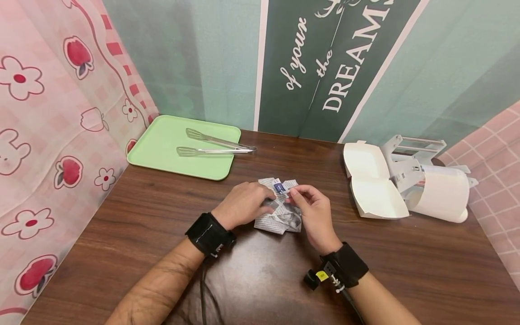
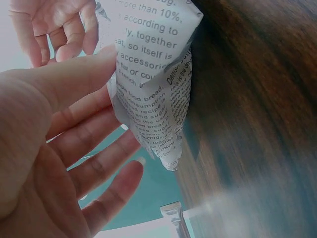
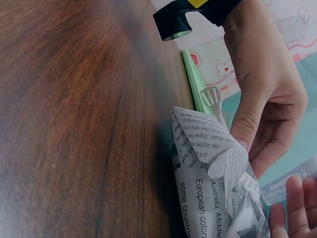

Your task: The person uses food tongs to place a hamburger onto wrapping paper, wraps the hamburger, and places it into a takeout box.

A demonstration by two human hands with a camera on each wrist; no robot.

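A small parcel of newspaper-print paper (image 1: pixel 280 222) lies in the middle of the brown table (image 1: pixel 122 225), with a bit of blue showing at its top (image 1: pixel 278 187). My left hand (image 1: pixel 266 198) curls over the parcel's left side. In the left wrist view its thumb (image 2: pixel 94 64) lies against the printed paper (image 2: pixel 153 99). My right hand (image 1: pixel 291 193) pinches the upper flap from the right. The right wrist view shows the folded paper (image 3: pixel 208 188) standing on the wood, the left thumb (image 3: pixel 245 126) pressed on it and my right fingertips (image 3: pixel 294 198) at the corner.
A green tray (image 1: pixel 162 158) with metal tongs (image 1: pixel 215 146) sits at the back left by the pink curtain. At the right stand an open white clamshell box (image 1: pixel 373 185) and a white paper roll (image 1: pixel 443 194) on its holder. Bare wood lies in front of my forearms.
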